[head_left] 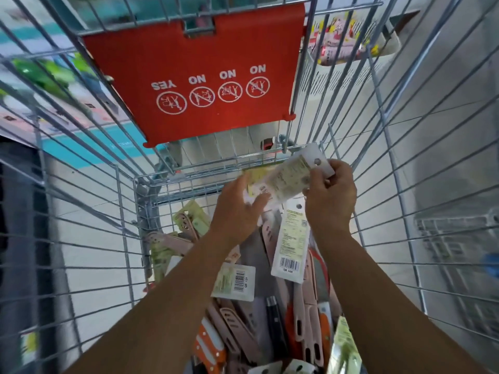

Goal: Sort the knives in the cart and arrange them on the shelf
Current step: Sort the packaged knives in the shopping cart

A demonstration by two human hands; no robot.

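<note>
I look down into a wire shopping cart point(140, 211) holding a pile of packaged knives point(270, 306) with pink, orange and black handles and white barcode cards. Both hands are inside the cart above the pile. My left hand point(237, 209) and my right hand point(330, 197) together hold a packaged knife point(290, 176) on a white and pale green card, tilted up to the right. The left fingers grip its lower end and the right fingers pinch its upper end near the hang hole. Another carded knife point(290, 244) stands upright just below.
The red child-seat flap point(205, 71) with YES and NO symbols hangs at the cart's far end. A white perforated basket point(351, 68) with pink goods sits outside, upper right. Shelving with green items point(43, 74) shows on the left through the wires. Light floor tiles surround the cart.
</note>
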